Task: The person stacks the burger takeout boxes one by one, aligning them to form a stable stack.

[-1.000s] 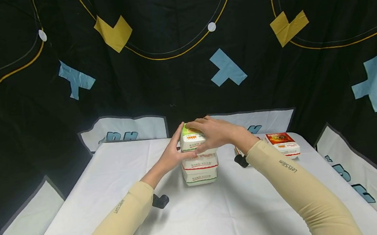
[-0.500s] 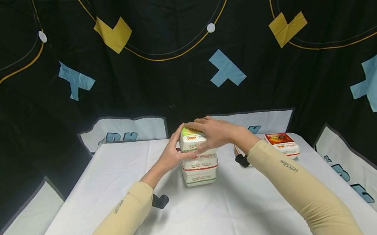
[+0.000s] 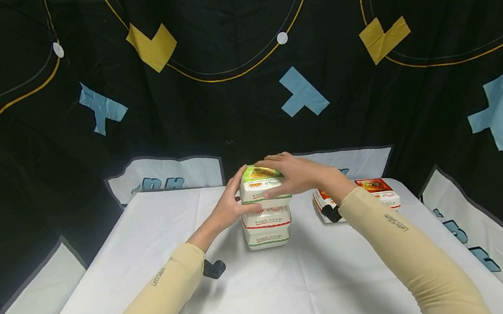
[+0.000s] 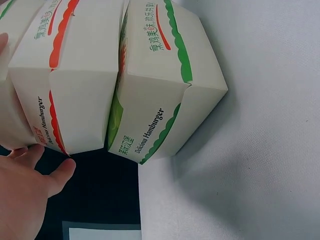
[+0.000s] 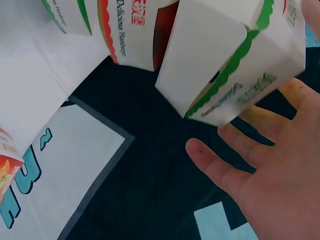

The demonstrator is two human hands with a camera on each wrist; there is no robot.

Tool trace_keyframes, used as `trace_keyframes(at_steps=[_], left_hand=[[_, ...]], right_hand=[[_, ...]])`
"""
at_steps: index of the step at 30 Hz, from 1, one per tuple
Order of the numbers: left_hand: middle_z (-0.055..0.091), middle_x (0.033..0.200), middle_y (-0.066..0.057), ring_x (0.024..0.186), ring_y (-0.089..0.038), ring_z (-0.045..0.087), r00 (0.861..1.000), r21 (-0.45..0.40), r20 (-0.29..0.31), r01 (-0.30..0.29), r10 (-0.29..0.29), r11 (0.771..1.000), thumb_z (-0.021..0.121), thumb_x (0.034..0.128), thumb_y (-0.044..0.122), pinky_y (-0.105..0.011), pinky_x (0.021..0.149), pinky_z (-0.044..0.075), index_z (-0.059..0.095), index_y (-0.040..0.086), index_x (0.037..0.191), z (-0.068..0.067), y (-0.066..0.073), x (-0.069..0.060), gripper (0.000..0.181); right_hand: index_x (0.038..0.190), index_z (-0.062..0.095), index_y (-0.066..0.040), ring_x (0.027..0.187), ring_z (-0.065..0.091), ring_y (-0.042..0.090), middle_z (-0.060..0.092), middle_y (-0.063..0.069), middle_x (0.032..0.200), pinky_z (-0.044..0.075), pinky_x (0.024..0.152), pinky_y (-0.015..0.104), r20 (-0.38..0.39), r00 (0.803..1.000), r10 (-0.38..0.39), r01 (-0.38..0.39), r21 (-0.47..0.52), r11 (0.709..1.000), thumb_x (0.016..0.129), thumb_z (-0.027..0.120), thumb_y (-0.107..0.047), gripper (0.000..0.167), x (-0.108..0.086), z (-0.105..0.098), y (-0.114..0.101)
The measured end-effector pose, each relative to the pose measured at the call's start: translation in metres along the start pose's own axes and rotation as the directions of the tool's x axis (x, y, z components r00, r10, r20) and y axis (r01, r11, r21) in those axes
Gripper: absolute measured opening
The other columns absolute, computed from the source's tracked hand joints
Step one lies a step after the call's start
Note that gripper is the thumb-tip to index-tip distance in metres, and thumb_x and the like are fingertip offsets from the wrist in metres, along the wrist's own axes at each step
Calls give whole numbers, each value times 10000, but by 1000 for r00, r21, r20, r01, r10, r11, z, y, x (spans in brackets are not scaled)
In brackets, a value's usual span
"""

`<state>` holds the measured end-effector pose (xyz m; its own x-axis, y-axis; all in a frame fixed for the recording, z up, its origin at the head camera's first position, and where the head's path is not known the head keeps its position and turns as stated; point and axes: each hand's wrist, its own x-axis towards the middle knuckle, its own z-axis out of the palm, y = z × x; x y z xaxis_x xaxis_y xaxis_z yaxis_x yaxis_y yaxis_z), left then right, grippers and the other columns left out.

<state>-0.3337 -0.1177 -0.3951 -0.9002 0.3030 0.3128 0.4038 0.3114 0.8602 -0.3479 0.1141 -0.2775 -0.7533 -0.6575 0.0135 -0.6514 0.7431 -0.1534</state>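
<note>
Three white hamburger boxes stand in a stack mid-table. The bottom box (image 4: pixel 167 55) has green trim and the middle box (image 3: pixel 266 218) red trim. On top is a green-lidded box (image 3: pixel 260 184), sitting slightly off line with those below. My left hand (image 3: pixel 227 211) holds the top box's left side, thumb across the front near its lower edge, fingers reaching behind. At its right side is my right hand (image 3: pixel 297 173), thumb in front and fingers over the lid's far corner. The right wrist view shows those fingers (image 5: pixel 212 162) spread and nearly straight beside the box; contact is hard to tell.
Two red-lidded boxes sit at the table's back right: one (image 3: pixel 321 202) partly behind my right wrist, another (image 3: pixel 385 198) beyond my forearm. A white cloth (image 3: pixel 265 297) covers the table. A black curtain (image 3: pixel 229 113) hangs behind it.
My right hand has shifted right, loosening from the top box and uncovering more of its green lid. The nearer red-lidded box shows more. My left hand and the stack have hardly moved.
</note>
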Motion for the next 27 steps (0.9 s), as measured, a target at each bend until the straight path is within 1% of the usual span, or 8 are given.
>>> trace_keyframes(at_steps=[5,9,14,17,22,27], left_hand=[[246,1596,-47,1480,-273,279,1000,-21,4,-7,7,1000,816,813,271,-557,1106,395,121,403,1602,0,0,1,1060],[265,1575,-68,1458,-290,305,1000,-30,5,-19,20,999,815,813,255,-541,1070,429,127,376,1610,0,1,1,1060],[277,1566,-61,1451,-288,321,1000,-30,-6,-17,17,999,824,805,245,-511,1047,456,127,373,1611,1,1,1,1074],[293,1554,-44,1445,-270,334,1000,-28,-18,-10,9,1000,832,798,239,-498,1043,463,133,398,1604,1,1,1,1078],[289,1559,-45,1448,-271,335,1000,-21,-16,-13,12,1000,833,794,240,-507,1043,459,130,416,1599,2,1,1,1083],[284,1564,-38,1444,-263,338,1000,-19,-14,-8,8,1000,838,791,245,-493,1032,460,129,421,1597,2,1,1,1087]], right_hand=[[1547,392,-327,1454,309,307,340,32,1623,451,1049,595,-41,999,11,-9,33,999,875,632,-664,790,-7,-4,7],[1548,395,-308,1462,307,311,346,37,1623,398,1082,636,-78,997,29,-26,41,999,913,570,-664,748,-12,-7,16],[1543,400,-314,1465,305,297,356,36,1617,357,1110,642,-131,990,60,-53,61,997,943,508,-670,706,-22,-11,35],[1547,401,-279,1477,295,311,360,55,1616,316,1138,644,-159,984,75,-62,86,994,966,482,-654,696,-28,-12,46],[1554,389,-224,1490,269,347,340,99,1623,271,1157,659,-168,978,123,-100,139,985,999,446,-615,682,-37,-11,63],[1556,382,-202,1486,265,365,332,119,1625,259,1152,680,-153,973,173,-146,171,974,1009,438,-598,678,-44,-4,83]])
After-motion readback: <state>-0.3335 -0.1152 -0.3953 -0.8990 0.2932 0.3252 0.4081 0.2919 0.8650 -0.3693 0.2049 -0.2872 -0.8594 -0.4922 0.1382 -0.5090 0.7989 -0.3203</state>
